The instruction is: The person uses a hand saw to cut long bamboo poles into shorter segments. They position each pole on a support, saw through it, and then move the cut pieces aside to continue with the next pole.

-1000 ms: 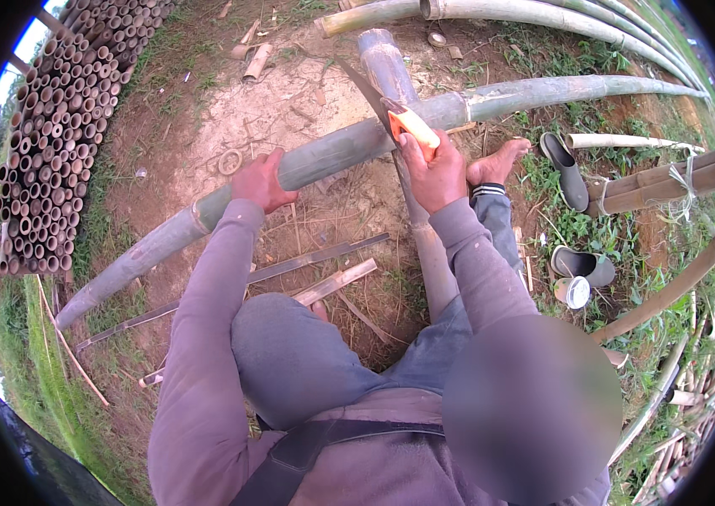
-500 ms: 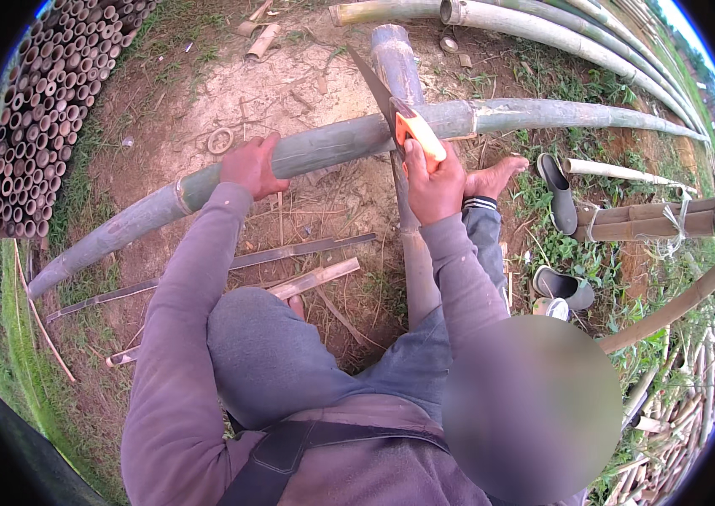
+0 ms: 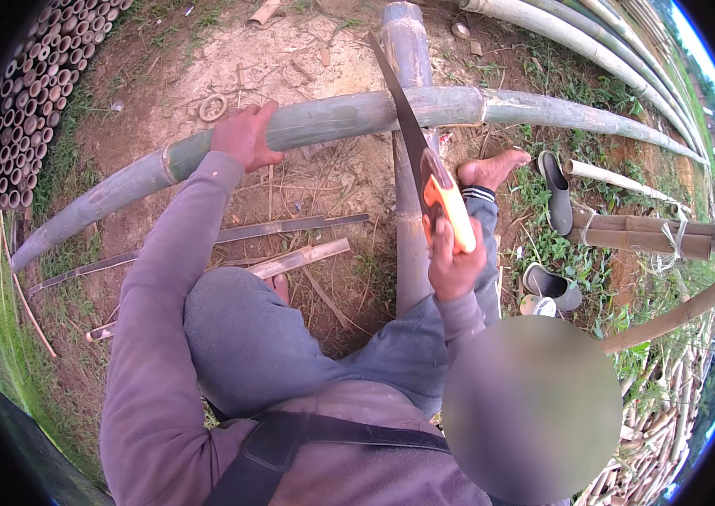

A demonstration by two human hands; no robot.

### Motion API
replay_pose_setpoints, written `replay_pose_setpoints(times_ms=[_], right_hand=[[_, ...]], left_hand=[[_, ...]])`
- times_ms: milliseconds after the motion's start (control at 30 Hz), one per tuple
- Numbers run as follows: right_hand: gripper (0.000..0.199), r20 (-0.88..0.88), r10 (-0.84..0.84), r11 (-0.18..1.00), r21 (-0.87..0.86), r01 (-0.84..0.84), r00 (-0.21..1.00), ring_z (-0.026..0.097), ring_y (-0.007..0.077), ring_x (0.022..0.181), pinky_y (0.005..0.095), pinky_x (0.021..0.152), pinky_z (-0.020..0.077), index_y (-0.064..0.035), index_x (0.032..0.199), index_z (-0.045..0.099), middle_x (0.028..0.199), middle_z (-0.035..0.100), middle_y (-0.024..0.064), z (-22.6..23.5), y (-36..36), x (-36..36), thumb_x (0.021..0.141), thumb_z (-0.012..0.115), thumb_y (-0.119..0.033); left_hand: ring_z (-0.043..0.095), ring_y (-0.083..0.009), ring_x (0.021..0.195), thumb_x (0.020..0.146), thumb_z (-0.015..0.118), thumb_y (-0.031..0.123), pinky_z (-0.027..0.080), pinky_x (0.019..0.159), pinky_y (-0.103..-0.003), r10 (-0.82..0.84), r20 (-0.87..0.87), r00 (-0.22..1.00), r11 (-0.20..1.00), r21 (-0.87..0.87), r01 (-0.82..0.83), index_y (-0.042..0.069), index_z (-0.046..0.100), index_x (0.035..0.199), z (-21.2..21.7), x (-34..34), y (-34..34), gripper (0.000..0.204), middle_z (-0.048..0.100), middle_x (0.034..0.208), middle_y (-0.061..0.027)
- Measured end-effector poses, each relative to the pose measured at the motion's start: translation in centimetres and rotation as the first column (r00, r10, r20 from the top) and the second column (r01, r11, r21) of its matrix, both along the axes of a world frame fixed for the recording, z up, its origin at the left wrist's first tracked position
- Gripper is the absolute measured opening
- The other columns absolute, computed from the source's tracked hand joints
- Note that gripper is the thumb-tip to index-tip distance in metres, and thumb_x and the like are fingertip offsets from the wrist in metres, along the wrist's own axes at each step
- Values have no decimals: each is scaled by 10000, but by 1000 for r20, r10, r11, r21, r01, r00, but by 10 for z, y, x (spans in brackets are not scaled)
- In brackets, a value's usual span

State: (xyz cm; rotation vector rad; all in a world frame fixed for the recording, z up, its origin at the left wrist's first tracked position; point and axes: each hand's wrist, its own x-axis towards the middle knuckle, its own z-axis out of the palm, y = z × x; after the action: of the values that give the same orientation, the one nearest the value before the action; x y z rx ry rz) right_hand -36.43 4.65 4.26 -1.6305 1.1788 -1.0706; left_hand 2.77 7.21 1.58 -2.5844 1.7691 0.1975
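A long green-grey bamboo pole (image 3: pixel 336 115) spans the view from left to right, resting across a thicker bamboo log (image 3: pixel 408 51) that points away from me. My left hand (image 3: pixel 245 137) is wrapped over the pole left of that crossing. In my right hand (image 3: pixel 457 261), nearer to my body, is the orange grip of a handsaw (image 3: pixel 448 207). The saw's dark blade slants away to the upper left and lies across the pole at the crossing. How deep its teeth sit cannot be seen. My bare right foot (image 3: pixel 499 169) is beside the log.
Cut bamboo ends (image 3: pixel 33 110) are stacked at the far left. Long bamboo poles (image 3: pixel 602 59) lie at the back right. Bamboo strips (image 3: pixel 307 255) are on the ground before my knees. Two grey clogs (image 3: pixel 558 202) and a tied bamboo bundle (image 3: pixel 636 236) are at right.
My right hand has drawn the saw back toward my body, so more blade shows on the near side of the pole. The left hand keeps its hold; the view has shifted slightly.
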Motion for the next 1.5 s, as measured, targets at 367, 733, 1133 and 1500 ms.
replay_pose_setpoints(times_ms=[367, 733, 1133, 1500], right_hand=[[372, -10, -8, 995, -95, 7, 1000, 587, 67, 549, 217, 494, 489, 34, 1141, 579, 729, 642, 41, -16, 83, -74, 1073, 668, -321], [367, -148, 69, 964, -246, -104, 987, 679, 193, 688, 355, 662, 537, 21, 1117, 682, 766, 706, 132, 6, -126, 90, 998, 770, -315], [251, 169, 121, 984, -149, -96, 978, 685, 108, 737, 263, 668, 579, 93, 1147, 586, 902, 731, 108, 2, 62, -64, 1046, 675, -119], [223, 9, 54, 998, -18, -54, 998, 604, 64, 674, 274, 609, 498, 28, 1092, 662, 769, 683, 55, -11, -9, -2, 998, 766, -146]], left_hand=[[684, -340, 1178, 706, 899, 476, 570, 982, -482, 11, -17, 1000, 999, 32, -11, 238, 504, 1488, 7, -3, 1, 909, 667, 1288, -103], [703, -345, 1117, 722, 883, 486, 571, 957, -480, -16, 17, 1000, 1000, 14, 16, 218, 528, 1401, 11, -5, 3, 812, 679, 1190, -92], [693, -346, 1125, 700, 898, 454, 563, 971, -483, -23, -7, 1000, 999, -49, 22, 227, 529, 1417, -4, 2, 2, 837, 678, 1211, -100], [707, -333, 1113, 717, 881, 491, 572, 957, -495, -6, -2, 1000, 1000, 0, 6, 234, 539, 1375, 8, -2, 3, 785, 680, 1190, -100]])
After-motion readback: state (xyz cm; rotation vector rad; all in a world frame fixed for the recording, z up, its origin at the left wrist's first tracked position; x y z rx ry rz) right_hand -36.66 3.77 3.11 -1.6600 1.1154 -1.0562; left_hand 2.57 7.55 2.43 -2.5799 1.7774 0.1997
